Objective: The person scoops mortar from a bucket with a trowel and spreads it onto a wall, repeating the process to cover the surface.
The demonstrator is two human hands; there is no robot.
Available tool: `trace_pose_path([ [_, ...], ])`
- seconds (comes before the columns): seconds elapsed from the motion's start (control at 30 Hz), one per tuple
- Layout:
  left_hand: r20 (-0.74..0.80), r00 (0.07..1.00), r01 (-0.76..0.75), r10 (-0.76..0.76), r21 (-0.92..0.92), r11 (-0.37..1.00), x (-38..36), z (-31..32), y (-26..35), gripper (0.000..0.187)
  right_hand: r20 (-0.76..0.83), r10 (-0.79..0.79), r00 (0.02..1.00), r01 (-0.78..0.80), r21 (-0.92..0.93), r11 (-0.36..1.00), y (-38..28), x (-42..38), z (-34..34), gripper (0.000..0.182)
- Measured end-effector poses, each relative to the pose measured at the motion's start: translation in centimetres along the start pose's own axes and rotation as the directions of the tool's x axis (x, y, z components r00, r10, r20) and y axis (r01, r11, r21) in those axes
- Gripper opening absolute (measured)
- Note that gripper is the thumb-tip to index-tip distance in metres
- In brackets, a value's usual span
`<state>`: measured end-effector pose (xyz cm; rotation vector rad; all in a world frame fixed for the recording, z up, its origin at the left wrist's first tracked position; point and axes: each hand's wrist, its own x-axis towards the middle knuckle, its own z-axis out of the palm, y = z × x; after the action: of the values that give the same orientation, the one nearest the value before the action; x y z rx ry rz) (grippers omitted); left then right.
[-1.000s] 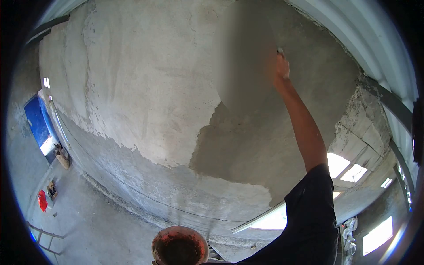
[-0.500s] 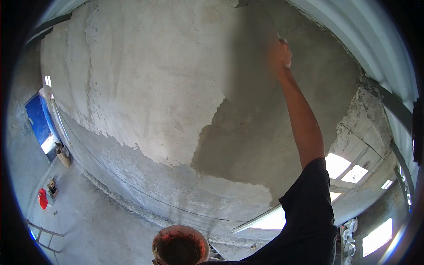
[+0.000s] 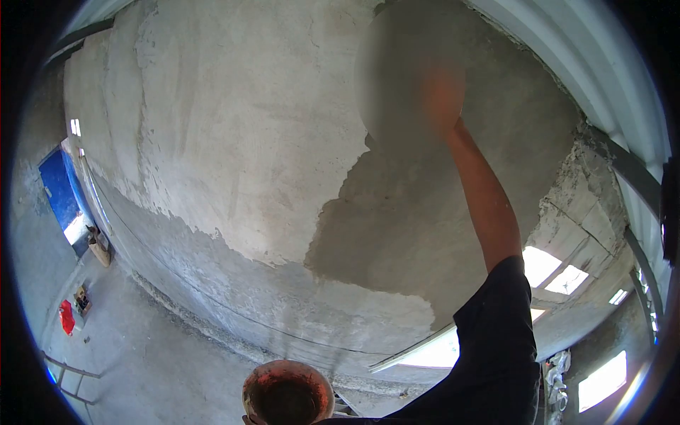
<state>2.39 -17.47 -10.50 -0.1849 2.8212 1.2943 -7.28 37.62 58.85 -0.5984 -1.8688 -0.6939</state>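
My right hand [image 3: 445, 99] is raised against the upper part of the wall, over the darker, wet-looking plaster [image 3: 397, 219]. A blur covers its fingers and whatever they hold; half a second ago they looked curled. To the left, the wall [image 3: 248, 142] is paler and dry-looking, with a ragged edge between the two. At the bottom, a reddish bucket [image 3: 322, 386] smeared with grey shows its open mouth and dark inside. Only a sliver of my left hand [image 3: 246, 420] shows, gripping the bucket's left side at the frame edge.
Floor [image 3: 156, 347] lies far below on the left, with a red bag [image 3: 66, 317], a small box [image 3: 82, 300] and a ladder-like frame [image 3: 71, 372]. A blue door [image 3: 60, 188] stands beyond. Bright window openings [image 3: 435, 352] are at lower right; metal roofing [image 3: 588, 49] slopes at upper right.
My right hand has moved slightly down and left on the wall, and the blur now covers more of it. The bucket has barely shifted.
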Motion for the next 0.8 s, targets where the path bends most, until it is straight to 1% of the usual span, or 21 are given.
trace_pose_path([
  [0.07, 0.009, 1.000, -0.008, 0.008, -0.068, 0.998, 0.5, 0.6, -1.3, 0.042, -0.198, -0.113, 0.974, 0.099, -0.079, 0.992, 1.0, 0.6, 0.7, 0.021],
  [0.1, 0.013, 1.000, -0.012, 0.013, -0.102, 0.995, 0.8, 1.0, -1.9, 0.041, -0.197, -0.113, 0.974, 0.099, -0.080, 0.992, 1.4, 0.4, 0.9, 0.021],
  [0.17, 0.023, 1.000, -0.017, 0.021, -0.169, 0.985, 1.1, 1.6, -3.0, 0.039, -0.035, -0.112, 0.993, 0.109, -0.090, 0.990, 2.2, -0.5, 1.1, 0.021],
  [0.2, 0.028, 0.999, -0.017, 0.023, -0.204, 0.979, 1.2, 1.9, -3.6, 0.039, -0.033, -0.114, 0.993, 0.111, -0.090, 0.990, 2.4, -1.4, 1.4, 0.021],
  [0.27, 0.040, 0.999, -0.009, 0.020, -0.272, 0.962, 0.8, 2.5, -4.7, 0.039, 0.041, -0.089, 0.995, 0.093, -0.118, 0.989, 2.6, -4.7, 1.5, 0.020],
  [0.33, 0.045, 0.999, 0.001, 0.016, -0.343, 0.939, 0.4, 3.2, -5.5, 0.039, 0.178, -0.042, 0.983, 0.060, -0.095, 0.994, 2.5, -7.9, 0.8, 0.020],
  [0.37, 0.047, 0.999, 0.005, 0.014, -0.378, 0.926, 0.2, 3.6, -5.8, 0.039, 0.179, -0.049, 0.983, 0.066, -0.092, 0.994, 1.8, -9.4, -0.5, 0.020],
  [0.4, 0.046, 0.999, 0.010, 0.009, -0.383, 0.924, 0.0, 4.1, -5.9, 0.039, 0.164, -0.070, 0.984, 0.083, -0.075, 0.994, 0.8, -10.6, -2.3, 0.021],
  [0.47, -0.055, 0.998, -0.016, 0.009, -0.133, 0.991, -0.1, 4.7, -6.3, 0.044, 0.150, -0.088, 0.985, 0.098, -0.059, 0.993, 0.3, -10.8, -3.7, 0.021],
  [0.5, -0.052, 0.999, -0.018, 0.011, -0.131, 0.991, -0.2, 3.4, -4.8, 0.044, 0.121, -0.051, 0.991, 0.060, -0.072, 0.996, 0.6, -10.6, -3.9, 0.022],
  [0.53, 0.052, 0.998, 0.057, -0.043, -0.309, 0.949, -0.3, 1.7, -3.2, 0.045, 0.094, -0.012, 0.995, 0.020, -0.084, 0.996, 1.0, -10.5, -4.1, 0.024],
  [0.57, 0.162, 0.984, 0.147, -0.079, -0.468, 0.872, -0.3, 0.6, -1.9, 0.046, 0.097, -0.008, 0.995, 0.017, -0.087, 0.996, 1.4, -9.8, -4.0, 0.024],
  [0.6, 0.163, 0.983, 0.147, -0.079, -0.465, 0.873, -0.3, 0.5, -1.6, 0.046, 0.071, 0.029, 0.997, -0.022, -0.101, 0.995, 1.9, -8.4, -3.7, 0.024],
  [0.63, 0.146, 0.988, 0.084, -0.042, -0.290, 0.953, -0.2, 0.5, -1.5, 0.050, 0.045, 0.067, 0.997, -0.062, -0.112, 0.992, 2.4, -7.1, -3.3, 0.025],
  [0.67, 0.135, 0.991, 0.017, -0.003, -0.104, 0.994, -0.1, 0.5, -1.5, 0.055, 0.010, 0.045, 0.999, -0.044, -0.100, 0.994, 2.8, -5.8, -3.0, 0.026],
  [0.7, 0.133, 0.991, 0.018, -0.004, -0.099, 0.995, -0.1, 0.9, -2.1, 0.055, -0.024, 0.023, 0.999, -0.025, -0.087, 0.996, 3.0, -4.6, -2.6, 0.026],
  [0.73, 0.100, 0.994, -0.024, 0.043, -0.183, 0.983, 0.0, 1.8, -3.2, 0.059, -0.025, 0.025, 0.999, -0.027, -0.083, 0.996, 3.0, -3.5, -2.2, 0.026],
  [0.77, 0.064, 0.994, -0.068, 0.088, -0.262, 0.963, 0.1, 2.3, -3.9, 0.062, -0.102, -0.057, 0.993, 0.048, -0.092, 0.995, 2.9, -2.7, -1.8, 0.026],
  [0.8, 0.063, 0.994, -0.069, 0.088, -0.258, 0.964, 0.2, 2.5, -4.6, 0.062, -0.176, -0.137, 0.975, 0.119, -0.107, 0.987, 2.8, -2.2, -1.5, 0.025],
])
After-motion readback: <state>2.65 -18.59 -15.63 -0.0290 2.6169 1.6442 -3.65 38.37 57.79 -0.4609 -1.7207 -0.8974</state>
